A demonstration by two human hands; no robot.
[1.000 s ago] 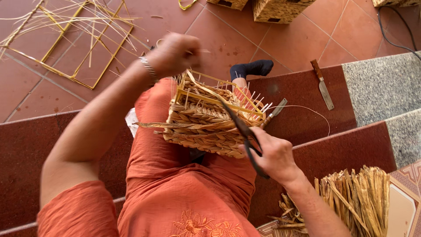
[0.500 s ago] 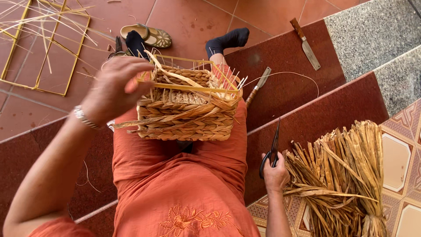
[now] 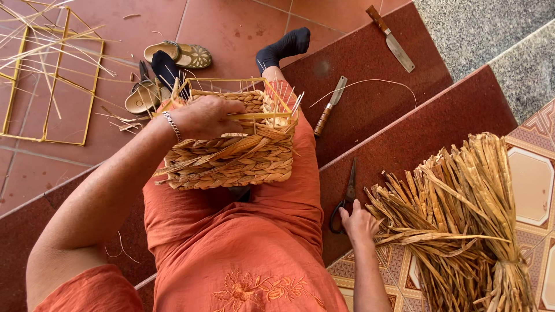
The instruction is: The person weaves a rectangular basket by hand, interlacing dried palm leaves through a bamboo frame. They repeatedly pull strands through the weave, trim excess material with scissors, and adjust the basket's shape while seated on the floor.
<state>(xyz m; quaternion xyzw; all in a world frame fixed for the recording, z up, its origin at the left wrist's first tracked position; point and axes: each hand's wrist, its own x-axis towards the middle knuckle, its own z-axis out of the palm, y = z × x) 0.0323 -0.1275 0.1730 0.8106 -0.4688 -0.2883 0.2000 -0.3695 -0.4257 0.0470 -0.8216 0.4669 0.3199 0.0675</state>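
Observation:
A half-woven straw basket (image 3: 231,156) on a yellow wire frame rests on my lap over an orange dress. My left hand (image 3: 208,115), with a bracelet on the wrist, grips the basket's top rim. My right hand (image 3: 358,222) lies low on the dark red step. Its thumb side touches the handles of black scissors (image 3: 347,193) that lie flat on the step. Its fingers rest against the base of a big bundle of dried straw (image 3: 462,219).
Two knives lie on the steps: one with a wooden handle (image 3: 329,107) beside a loose strand, another (image 3: 392,39) higher up. An empty yellow wire frame (image 3: 52,81) with loose straws lies on the tiled floor at left. Sandals (image 3: 179,55) sit by my black-socked feet.
My right hand has lowered the scissors flat onto the step beside the straw bundle. My left hand has shifted along the basket's rim, and the basket has settled on my lap.

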